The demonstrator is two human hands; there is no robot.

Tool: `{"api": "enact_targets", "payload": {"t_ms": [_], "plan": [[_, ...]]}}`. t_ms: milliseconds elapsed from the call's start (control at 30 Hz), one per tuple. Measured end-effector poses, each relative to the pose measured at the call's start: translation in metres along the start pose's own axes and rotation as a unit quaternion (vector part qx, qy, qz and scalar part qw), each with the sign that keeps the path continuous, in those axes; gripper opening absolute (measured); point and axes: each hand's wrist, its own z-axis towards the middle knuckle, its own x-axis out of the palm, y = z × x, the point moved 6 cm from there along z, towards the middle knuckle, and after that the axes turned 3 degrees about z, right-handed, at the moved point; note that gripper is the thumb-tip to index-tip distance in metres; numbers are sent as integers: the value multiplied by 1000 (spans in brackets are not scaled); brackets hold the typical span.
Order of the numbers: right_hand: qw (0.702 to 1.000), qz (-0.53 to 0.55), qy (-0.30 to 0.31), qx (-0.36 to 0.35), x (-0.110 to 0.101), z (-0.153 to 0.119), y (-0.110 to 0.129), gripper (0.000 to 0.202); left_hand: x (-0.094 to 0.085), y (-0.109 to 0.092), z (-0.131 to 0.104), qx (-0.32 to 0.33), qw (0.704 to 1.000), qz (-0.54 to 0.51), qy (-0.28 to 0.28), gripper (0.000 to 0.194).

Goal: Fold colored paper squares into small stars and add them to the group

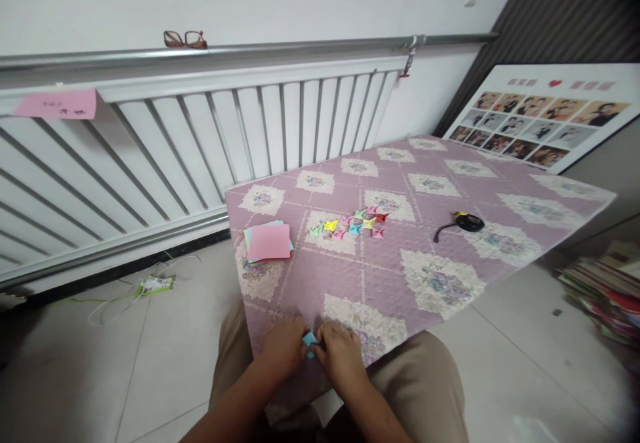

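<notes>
A small piece of folded blue paper [310, 339] is between my two hands at the near edge of the table. My left hand [286, 344] grips its left side with closed fingers. On its right side, the thumb and fingers of my right hand [341, 351] pinch it. Part of the paper is hidden by my fingers. Farther up the cloth lie several small folded paper pieces [355, 229] in green, yellow, pink, blue and red. Left of them sits a stack of coloured paper sheets [269, 241], a pink one on top.
A purple patterned cloth [380, 269] covers the table. Toward its right lies a black and yellow object with a strap [469, 221]. A white radiator [280, 123] runs behind, with glasses [185, 40] on the pipe above. A photo board [540, 119] leans at the back right.
</notes>
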Motion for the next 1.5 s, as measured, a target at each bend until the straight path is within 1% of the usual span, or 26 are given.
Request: {"api": "enact_targets", "payload": {"t_ms": [100,167,267,400,467,567,633,733,833,933,1133,1367,1500], "plan": [[998,47,-34,-27,1,-3,-1,11,2,2,4,18,1000,-7,6,9],[995,76,-45,-40,2,-4,-2,12,3,2,4,29,1000,-12,1,3],[994,88,-40,-55,4,-4,-4,11,5,1,-1,35,999,-19,-15,4],[989,98,-21,-105,-2,-3,0,17,7,-1,-9,44,998,-29,-38,9],[987,81,-33,-136,-10,-2,3,17,3,-4,-11,61,995,-7,-80,12],[977,-1,-91,-192,-22,0,10,10,-3,-11,-10,98,978,80,-168,13],[965,-55,-123,-224,-22,0,13,8,-1,-14,-8,118,968,118,-190,15],[958,-83,-131,-240,-12,-1,11,11,8,-14,-7,135,964,128,-188,17],[961,-74,-116,-240,0,-4,6,11,17,-12,-10,143,963,128,-188,19],[965,-57,-97,-235,7,-5,1,8,21,-10,-15,142,965,121,-183,20],[971,-13,-62,-231,7,-3,-4,10,25,-5,-20,143,970,96,-173,12],[971,16,-37,-236,5,-8,-3,15,26,-2,-21,139,974,68,-166,16],[974,23,-26,-222,7,-9,-5,17,25,-2,-21,138,977,54,-156,16]]}}
